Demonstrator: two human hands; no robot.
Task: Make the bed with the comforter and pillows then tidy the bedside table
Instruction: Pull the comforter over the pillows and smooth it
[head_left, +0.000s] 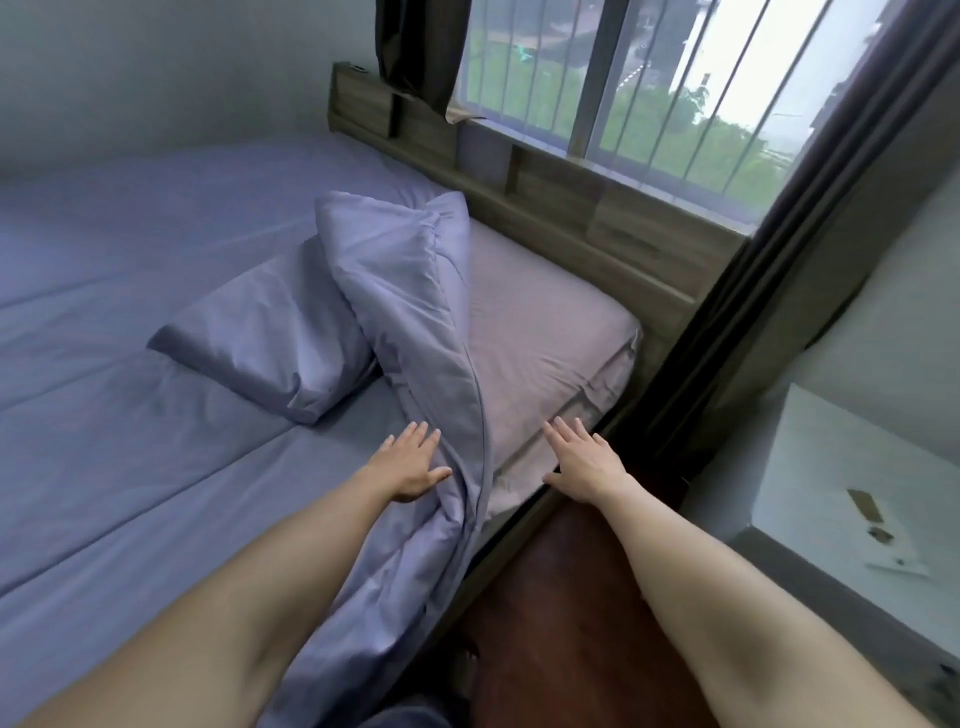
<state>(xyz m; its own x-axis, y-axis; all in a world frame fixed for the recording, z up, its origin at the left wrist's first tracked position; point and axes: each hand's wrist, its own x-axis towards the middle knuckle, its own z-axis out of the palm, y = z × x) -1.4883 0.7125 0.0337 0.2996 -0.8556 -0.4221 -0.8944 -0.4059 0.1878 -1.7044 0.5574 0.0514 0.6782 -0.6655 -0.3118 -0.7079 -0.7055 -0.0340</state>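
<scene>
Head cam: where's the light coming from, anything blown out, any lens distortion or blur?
Head view: daylight from the window at upper right, sky there blown out white; soft, flat light on the comforter and pillow, no hard shadows. Wide-angle bend curves the headboard and curtain. Overall slightly soft; left hand and right hand readable.

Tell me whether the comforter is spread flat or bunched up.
Bunched up: the comforter lies in a folded ridge, one end hanging off the bed's edge, mattress sheet bare beside it.

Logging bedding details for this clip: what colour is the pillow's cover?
Plain blue-grey, no pattern; the pillow shows in the head view.
</scene>
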